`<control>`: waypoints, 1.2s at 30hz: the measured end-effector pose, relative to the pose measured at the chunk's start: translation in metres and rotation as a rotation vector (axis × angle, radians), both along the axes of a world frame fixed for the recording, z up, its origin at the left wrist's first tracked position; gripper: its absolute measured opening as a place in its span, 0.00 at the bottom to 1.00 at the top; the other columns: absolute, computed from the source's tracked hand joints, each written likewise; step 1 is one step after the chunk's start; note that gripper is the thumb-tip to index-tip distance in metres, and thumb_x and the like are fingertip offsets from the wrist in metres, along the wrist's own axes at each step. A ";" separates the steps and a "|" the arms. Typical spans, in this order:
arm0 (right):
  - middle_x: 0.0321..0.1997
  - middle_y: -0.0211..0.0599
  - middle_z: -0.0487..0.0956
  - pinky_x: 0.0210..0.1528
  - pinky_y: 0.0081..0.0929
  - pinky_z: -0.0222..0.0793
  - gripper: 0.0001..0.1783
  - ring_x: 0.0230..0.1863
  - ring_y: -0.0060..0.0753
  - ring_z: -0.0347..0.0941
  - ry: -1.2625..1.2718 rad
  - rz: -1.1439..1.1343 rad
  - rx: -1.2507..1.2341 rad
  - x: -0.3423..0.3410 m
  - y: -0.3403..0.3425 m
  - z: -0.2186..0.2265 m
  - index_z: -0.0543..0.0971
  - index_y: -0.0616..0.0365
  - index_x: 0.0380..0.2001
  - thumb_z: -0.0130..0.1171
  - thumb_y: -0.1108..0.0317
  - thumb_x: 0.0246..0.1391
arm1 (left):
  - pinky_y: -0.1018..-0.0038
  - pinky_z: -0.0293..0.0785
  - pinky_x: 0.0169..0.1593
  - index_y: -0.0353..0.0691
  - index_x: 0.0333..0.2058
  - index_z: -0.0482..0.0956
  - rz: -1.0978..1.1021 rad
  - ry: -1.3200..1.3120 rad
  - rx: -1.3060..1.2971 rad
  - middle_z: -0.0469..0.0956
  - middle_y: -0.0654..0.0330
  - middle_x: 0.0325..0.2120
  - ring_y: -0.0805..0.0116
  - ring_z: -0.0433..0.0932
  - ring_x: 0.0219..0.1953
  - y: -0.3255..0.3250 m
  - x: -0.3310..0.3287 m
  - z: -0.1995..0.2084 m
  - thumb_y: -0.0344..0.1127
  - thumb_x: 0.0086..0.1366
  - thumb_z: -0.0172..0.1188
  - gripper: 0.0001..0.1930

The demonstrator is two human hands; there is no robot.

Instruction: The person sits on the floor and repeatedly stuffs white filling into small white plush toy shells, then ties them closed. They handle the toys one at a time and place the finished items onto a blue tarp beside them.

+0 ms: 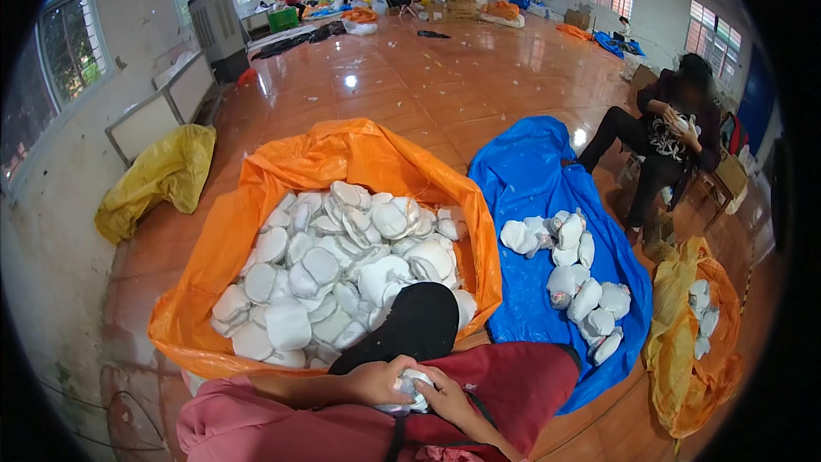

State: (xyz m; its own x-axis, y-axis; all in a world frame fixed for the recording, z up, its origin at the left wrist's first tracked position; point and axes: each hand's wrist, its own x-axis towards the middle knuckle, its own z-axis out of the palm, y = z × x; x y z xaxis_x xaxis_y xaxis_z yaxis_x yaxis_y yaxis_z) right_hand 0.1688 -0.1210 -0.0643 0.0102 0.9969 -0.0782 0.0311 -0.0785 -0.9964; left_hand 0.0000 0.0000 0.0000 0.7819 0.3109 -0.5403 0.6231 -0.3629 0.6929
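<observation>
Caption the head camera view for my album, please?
Left hand and right hand grip a white bundle near an orange sack of white pads.

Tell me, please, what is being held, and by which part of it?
A small whitish bundle, held at its left side by the left hand and at its right side by the right hand.

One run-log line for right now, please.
Left hand: holding white bundle | Right hand: holding same bundle | Ahead: open orange sack, white pads inside | Right side: blue plastic, white pieces on it
</observation>
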 end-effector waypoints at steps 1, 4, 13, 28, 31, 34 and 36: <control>0.54 0.41 0.73 0.58 0.25 0.62 0.21 0.56 0.33 0.69 -0.003 -0.003 -0.007 -0.002 -0.002 0.002 0.73 0.60 0.56 0.55 0.66 0.61 | 0.63 0.73 0.47 0.49 0.68 0.45 0.014 -0.041 0.005 0.78 0.44 0.43 0.47 0.79 0.43 -0.003 -0.002 0.001 0.51 0.54 0.66 0.49; 0.54 0.40 0.74 0.58 0.25 0.62 0.19 0.55 0.32 0.69 0.001 -0.044 -0.008 -0.006 -0.001 0.004 0.75 0.62 0.54 0.54 0.67 0.61 | 0.63 0.73 0.47 0.48 0.68 0.45 0.032 -0.095 0.021 0.77 0.43 0.43 0.46 0.79 0.43 -0.005 -0.002 0.002 0.52 0.55 0.65 0.49; 0.54 0.45 0.76 0.61 0.29 0.61 0.16 0.58 0.39 0.70 0.002 -0.115 0.117 -0.015 -0.010 -0.015 0.78 0.61 0.50 0.55 0.67 0.60 | 0.62 0.73 0.46 0.48 0.68 0.43 -0.060 -0.207 0.018 0.77 0.42 0.44 0.44 0.78 0.43 -0.005 -0.009 -0.011 0.48 0.56 0.64 0.48; 0.45 0.43 0.79 0.54 0.32 0.66 0.15 0.48 0.41 0.73 -0.279 0.076 0.066 -0.006 -0.014 0.004 0.79 0.58 0.48 0.50 0.65 0.62 | 0.62 0.74 0.40 0.49 0.68 0.45 -0.124 -0.162 0.019 0.78 0.43 0.40 0.44 0.79 0.37 -0.014 -0.010 -0.015 0.50 0.57 0.63 0.46; 0.42 0.43 0.81 0.52 0.33 0.67 0.14 0.47 0.42 0.75 -0.271 -0.028 0.110 -0.010 -0.016 -0.005 0.81 0.57 0.44 0.51 0.65 0.61 | 0.61 0.74 0.39 0.50 0.68 0.46 -0.140 -0.165 0.046 0.78 0.43 0.39 0.45 0.79 0.37 -0.014 -0.008 -0.015 0.49 0.58 0.63 0.45; 0.38 0.44 0.81 0.48 0.33 0.70 0.12 0.43 0.42 0.77 -0.272 -0.125 0.188 -0.014 -0.017 -0.013 0.83 0.57 0.40 0.52 0.66 0.61 | 0.60 0.74 0.37 0.51 0.68 0.46 -0.152 -0.269 0.109 0.79 0.44 0.36 0.45 0.79 0.36 -0.016 -0.009 -0.032 0.48 0.58 0.63 0.44; 0.35 0.44 0.82 0.45 0.32 0.71 0.11 0.39 0.41 0.78 -0.266 -0.192 0.174 -0.015 -0.020 -0.019 0.83 0.59 0.37 0.52 0.68 0.60 | 0.59 0.74 0.36 0.52 0.68 0.47 -0.182 -0.320 0.143 0.79 0.45 0.34 0.45 0.79 0.34 -0.017 -0.009 -0.033 0.47 0.57 0.63 0.44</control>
